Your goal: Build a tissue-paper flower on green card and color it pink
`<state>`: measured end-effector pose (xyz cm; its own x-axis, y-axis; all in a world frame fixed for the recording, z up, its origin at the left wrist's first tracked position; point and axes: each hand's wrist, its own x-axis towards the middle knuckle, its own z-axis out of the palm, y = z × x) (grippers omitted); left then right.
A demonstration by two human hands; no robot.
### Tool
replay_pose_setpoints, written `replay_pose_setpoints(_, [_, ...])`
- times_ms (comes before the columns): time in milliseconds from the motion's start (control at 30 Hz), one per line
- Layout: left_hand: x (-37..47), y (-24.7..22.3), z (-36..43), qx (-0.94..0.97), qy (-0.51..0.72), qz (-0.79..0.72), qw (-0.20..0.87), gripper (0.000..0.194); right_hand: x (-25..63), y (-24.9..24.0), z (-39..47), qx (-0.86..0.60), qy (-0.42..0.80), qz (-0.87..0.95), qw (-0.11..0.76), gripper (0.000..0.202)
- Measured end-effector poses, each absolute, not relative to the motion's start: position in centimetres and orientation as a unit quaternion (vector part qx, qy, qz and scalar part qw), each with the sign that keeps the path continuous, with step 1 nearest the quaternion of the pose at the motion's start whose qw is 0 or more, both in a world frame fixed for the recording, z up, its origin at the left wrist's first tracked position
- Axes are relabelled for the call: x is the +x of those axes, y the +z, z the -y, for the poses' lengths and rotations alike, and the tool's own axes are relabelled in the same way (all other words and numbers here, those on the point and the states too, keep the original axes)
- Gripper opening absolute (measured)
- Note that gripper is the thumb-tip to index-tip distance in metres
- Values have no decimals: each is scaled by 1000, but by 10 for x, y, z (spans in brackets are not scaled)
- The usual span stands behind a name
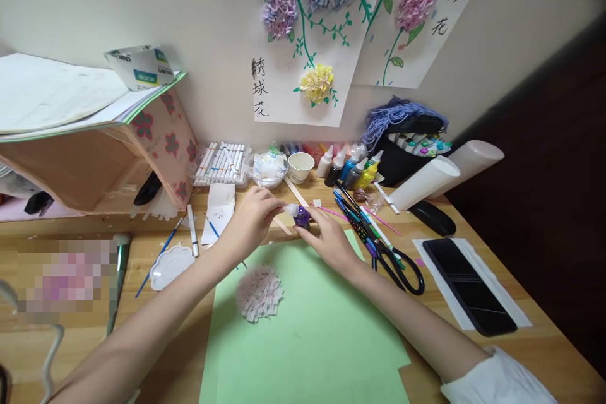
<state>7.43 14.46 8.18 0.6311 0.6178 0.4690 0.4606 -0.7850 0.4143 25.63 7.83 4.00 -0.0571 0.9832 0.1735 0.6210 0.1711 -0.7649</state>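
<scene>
Above the far edge of a green paper sheet, my two hands meet at a small purple paint bottle that lies tilted, its pale nozzle pointing left. My right hand grips the bottle's body between thumb and fingers. The fingers of my left hand are pinched at the whitish nozzle tip; whether a separate cap is between them is hard to see. A pale pink, ruffled paper flower lies on the left part of the green sheet.
Behind my hands stand several paint bottles, a paper cup and a marker box. Scissors and pens lie right, beside a phone. A white palette and brushes lie left. Flower pictures hang on the wall.
</scene>
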Motion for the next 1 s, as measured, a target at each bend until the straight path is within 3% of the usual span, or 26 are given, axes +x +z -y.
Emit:
replay_pose_setpoints(200, [74,100,-136,894,289,-314,138,15,254,48,-74,-585,237,710,313,24])
replay_pose_setpoints(733, [67,134,-123,889,215,-368,166,19,240,67,-62,-566,189,741,309,21])
replay_pose_setpoints(1000, [63,143,-120,847,273,-354,288,19,237,77,-61,-508,269,735,360,21])
